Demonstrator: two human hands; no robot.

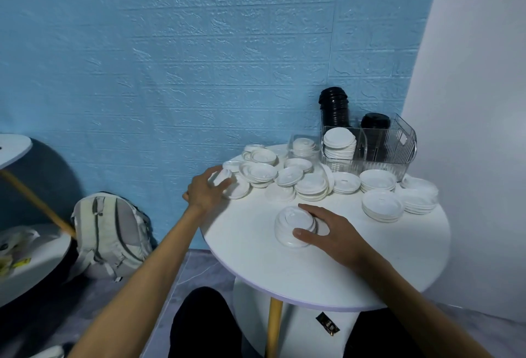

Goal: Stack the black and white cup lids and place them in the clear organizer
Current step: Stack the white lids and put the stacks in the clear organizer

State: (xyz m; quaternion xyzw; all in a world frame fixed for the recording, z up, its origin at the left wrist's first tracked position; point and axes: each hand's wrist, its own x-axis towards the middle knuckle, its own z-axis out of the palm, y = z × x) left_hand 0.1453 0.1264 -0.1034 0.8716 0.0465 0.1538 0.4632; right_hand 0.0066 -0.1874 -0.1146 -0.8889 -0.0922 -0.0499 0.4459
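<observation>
Both grips hold white lids in the head view. Left hand (205, 190), at 10 o'clock on the round white worktop (370, 266), has its fingers curled over a single white lid (225, 179) at the worktop edge. Right hand (331, 232), near the centre, clasps a short stack of white lids (290, 225) tilted on its side, thumb below and fingers above. Loose white lids (311, 185) and small piles lie from 11 to 2 o'clock. At 1 o'clock stands the clear organizer (398, 144); its front left compartment holds a white lid stack (340, 141), and black lid stacks (334, 107) stand behind. A grey backpack (111, 232) leans against the blue wall (170, 58) on the floor.
</observation>
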